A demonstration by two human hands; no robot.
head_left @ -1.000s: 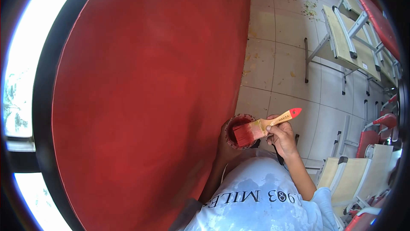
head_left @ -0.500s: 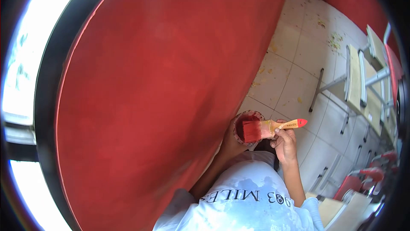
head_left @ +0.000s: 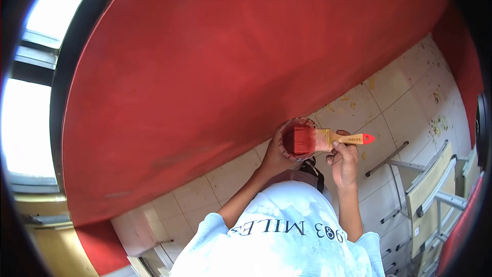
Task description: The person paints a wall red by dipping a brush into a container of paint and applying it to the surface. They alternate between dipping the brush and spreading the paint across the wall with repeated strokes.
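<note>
My left hand (head_left: 274,155) is wrapped round the side of a round paint container (head_left: 286,150) with a paint-spattered rim and red paint inside. My right hand (head_left: 345,161) grips the wooden handle of a flat paintbrush (head_left: 323,140) between thumb and fingers. The handle has a red tip, and it points right. Red paint coats the bristles, which lie over the container's opening. Whether they touch the paint inside cannot be made out.
A large red wall (head_left: 205,67) rises in front. Tiled floor (head_left: 205,192) with paint spots runs along its foot. Folded-looking desks with metal legs (head_left: 433,192) stand at the right. A bright window (head_left: 31,128) is at the left, and a wooden piece (head_left: 139,267) at the lower left.
The view has turned, so the wall's lower edge slants less steeply and more floor shows at the lower left. Both hands still hold the container and brush, in nearly the same places.
</note>
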